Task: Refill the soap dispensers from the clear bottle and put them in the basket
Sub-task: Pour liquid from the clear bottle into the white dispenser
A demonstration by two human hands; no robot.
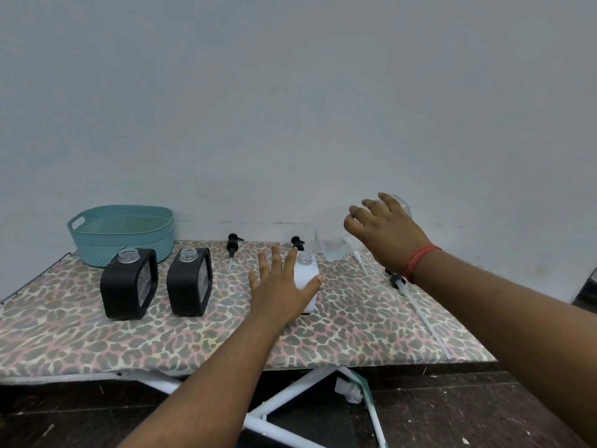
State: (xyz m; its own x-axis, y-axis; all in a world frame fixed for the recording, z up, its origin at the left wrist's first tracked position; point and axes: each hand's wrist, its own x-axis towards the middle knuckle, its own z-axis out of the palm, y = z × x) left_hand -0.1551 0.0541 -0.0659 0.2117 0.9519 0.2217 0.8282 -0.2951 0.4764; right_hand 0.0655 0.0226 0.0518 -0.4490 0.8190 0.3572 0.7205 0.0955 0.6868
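On a table (97, 344) covered in leopard-print cloth, a ribbed teal plastic basket (121, 232) stands at the far left corner, two square black soap dispensers (128, 284) (189, 281) stand uncapped just before it, and three black pump tops (232, 250) (296, 242) (399, 282) with thin white tubes lie loose behind and to the right. The left hand (281, 286) grasps a white dispenser (307, 279) with its thumb round the near side, partly hiding it. The right hand (386, 234) grips the clear bottle (332, 245), tilted with its mouth just above the white dispenser's open neck.
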